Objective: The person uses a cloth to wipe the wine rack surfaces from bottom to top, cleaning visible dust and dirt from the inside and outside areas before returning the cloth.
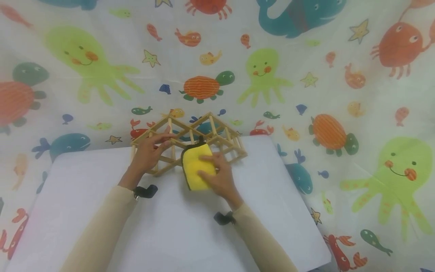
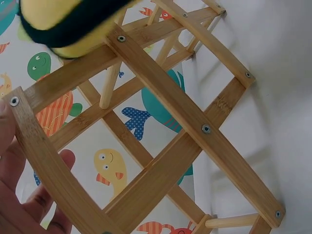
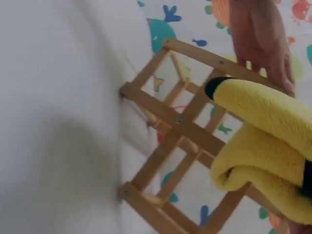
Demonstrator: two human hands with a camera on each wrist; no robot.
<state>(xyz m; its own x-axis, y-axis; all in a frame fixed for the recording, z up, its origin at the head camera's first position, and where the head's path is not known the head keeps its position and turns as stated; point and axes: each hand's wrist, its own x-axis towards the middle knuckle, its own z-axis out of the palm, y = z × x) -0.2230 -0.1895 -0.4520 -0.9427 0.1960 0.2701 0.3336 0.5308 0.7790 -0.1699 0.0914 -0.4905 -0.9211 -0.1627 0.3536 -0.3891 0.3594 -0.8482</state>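
Observation:
A lattice-style wooden rack (image 1: 166, 169) of crossed slats, round rods and metal rivets stands near the back of the white table. My left hand (image 1: 147, 153) grips its upper left part; in the left wrist view, the fingers (image 2: 24, 195) lie around a slat (image 2: 161, 86) near a riveted corner. A folded yellow cloth (image 1: 197, 168) with a dark edge is in my right hand (image 1: 224, 179), held against the front of the rack near its middle. In the right wrist view, the folded cloth (image 3: 263, 146) covers part of the lattice and hides most of the right hand.
The white table (image 1: 183, 234) reaches back to a hanging curtain (image 1: 224, 109) printed with sea animals, close behind the rack. A small black device sits at each wrist, one by the left cuff (image 1: 146, 191) and one by the right (image 1: 223, 218).

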